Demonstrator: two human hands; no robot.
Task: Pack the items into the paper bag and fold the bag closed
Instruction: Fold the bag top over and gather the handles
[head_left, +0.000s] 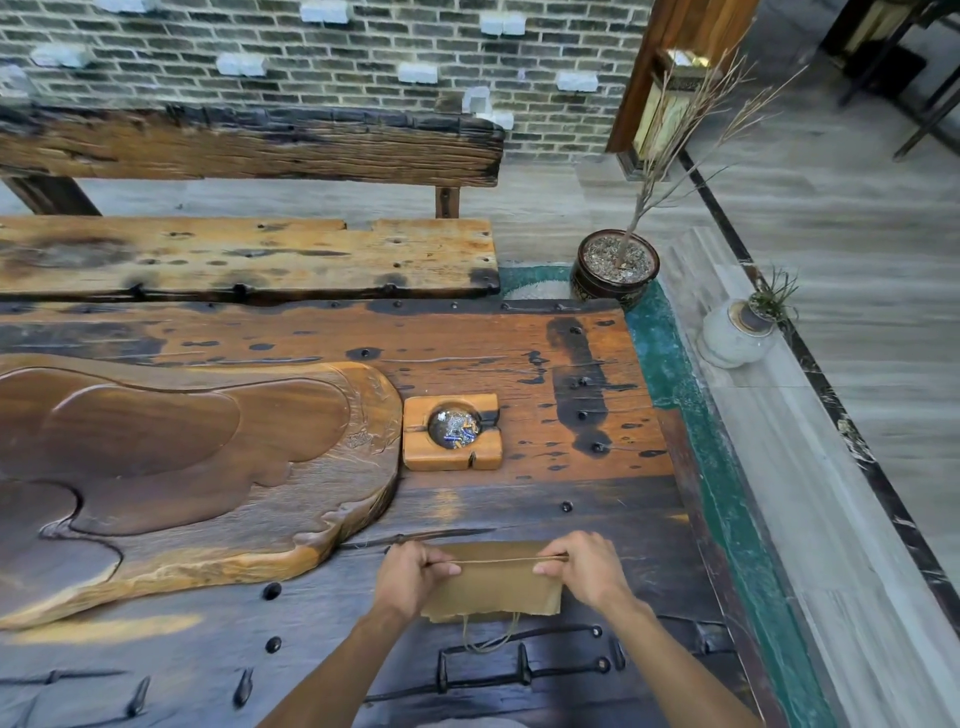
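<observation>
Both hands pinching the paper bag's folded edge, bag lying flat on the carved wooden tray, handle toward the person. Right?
Not quite. The head view shows the paper bag lying flat on the dark table, beside the carved wooden tray, not on it. The left hand and right hand do pinch its folded edge, handle toward the person.

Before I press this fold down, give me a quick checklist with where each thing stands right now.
1. Left hand grips the fold's left end: ok.
2. Right hand grips the right end: ok.
3. Paper bag lies flat on the table: ok.
4. Crease runs straight between the hands: ok.
5. Items packed inside: cannot tell, bag hides its contents.
6. Handle clear of the fold, hanging toward you: ok.
</observation>
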